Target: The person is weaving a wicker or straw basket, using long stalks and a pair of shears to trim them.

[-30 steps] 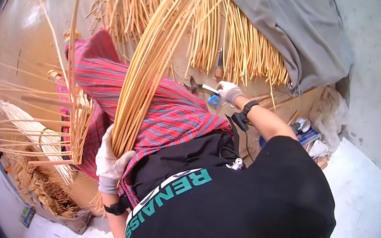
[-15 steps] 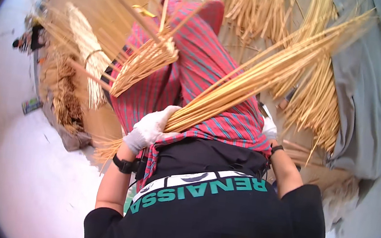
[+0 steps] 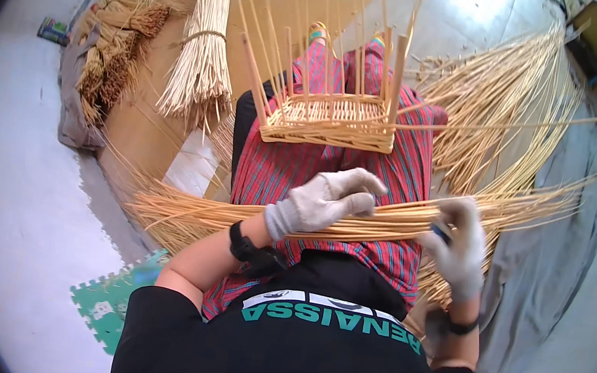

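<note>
A bundle of long wicker canes [image 3: 376,225] lies across my lap from left to right. My left hand [image 3: 325,201], in a white glove, rests on top of it with thumb and fingers apart, not wrapped round the canes. At the bundle's right part is my gloved right hand [image 3: 462,249], somewhat blurred, fingers bent around a small dark object [image 3: 442,232] whose kind I cannot make out. Just beyond, a partly woven wicker basket [image 3: 328,134] sits on my thighs. Wooden posts stand at its corners and thin upright stakes rise from its base; one long cane trails right.
A tied sheaf of pale canes [image 3: 205,61] lies at the far left, beside brown bundles [image 3: 117,49]. Loose canes [image 3: 498,100] fan out at the far right by a grey cloth [image 3: 526,292]. A green foam mat [image 3: 106,304] is at the near left.
The cane bundle went from slanting up right to lying level across my lap. My left hand loosened from its end and sits on top; my right hand rose to it. The basket appears upright, more central.
</note>
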Available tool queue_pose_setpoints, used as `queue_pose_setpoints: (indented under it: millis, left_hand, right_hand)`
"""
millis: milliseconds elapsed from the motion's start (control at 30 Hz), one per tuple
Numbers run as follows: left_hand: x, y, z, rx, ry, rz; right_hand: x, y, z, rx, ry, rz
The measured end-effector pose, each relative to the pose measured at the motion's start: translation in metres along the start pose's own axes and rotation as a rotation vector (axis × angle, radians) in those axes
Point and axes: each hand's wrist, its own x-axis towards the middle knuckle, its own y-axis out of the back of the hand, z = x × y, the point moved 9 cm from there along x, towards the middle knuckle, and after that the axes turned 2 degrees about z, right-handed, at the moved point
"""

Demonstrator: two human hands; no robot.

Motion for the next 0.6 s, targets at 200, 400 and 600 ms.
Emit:
queue_pose_setpoints:
  millis: [200,400,600]
  left_hand:
    - [0.004,0.07,0.009,-0.295,-0.133,0.253]
    - [-0.041,0.261,0.09,-0.064,-0.39,0.834]
    - [-0.012,0.348,0.087,0.376,-0.315,0.947]
  right_hand:
    - [0.103,-0.112,-0.1,-0.129,0.457,-0.238]
    - [0.225,-0.019,-0.047,-0.575,0.339,-0.003]
    - [0.267,-0.031,-0.036,-0.628,0.373,-0.072]
